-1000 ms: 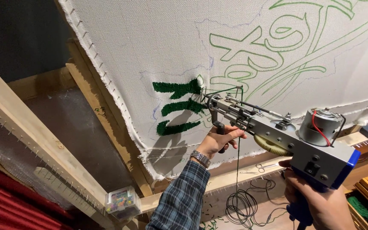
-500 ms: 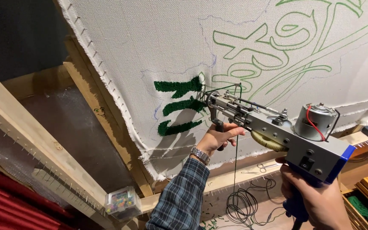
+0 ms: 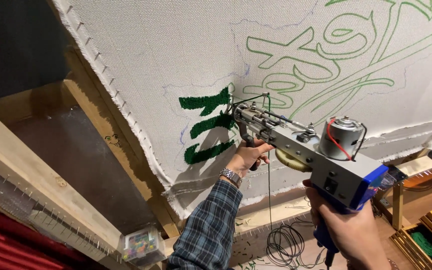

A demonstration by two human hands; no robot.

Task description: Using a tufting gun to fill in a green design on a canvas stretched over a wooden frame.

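Both hands (image 3: 248,156) (image 3: 346,227) clasp the tufting gun (image 3: 306,150), needle seemingly touching cloth (image 3: 166,60).

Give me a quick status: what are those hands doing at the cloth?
Left hand grips tufting gun front handle. Right hand on blue rear grip. Needle tip at white backing cloth, beside green tufted patches. Nothing in the way.

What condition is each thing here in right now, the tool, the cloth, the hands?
Tufting gun: held up, tip against the cloth.
Cloth: stretched on wooden frame, partly tufted green, outlines unfilled.
Left hand: gripping the front handle.
Right hand: gripping the rear grip.
Plastic box: closed.
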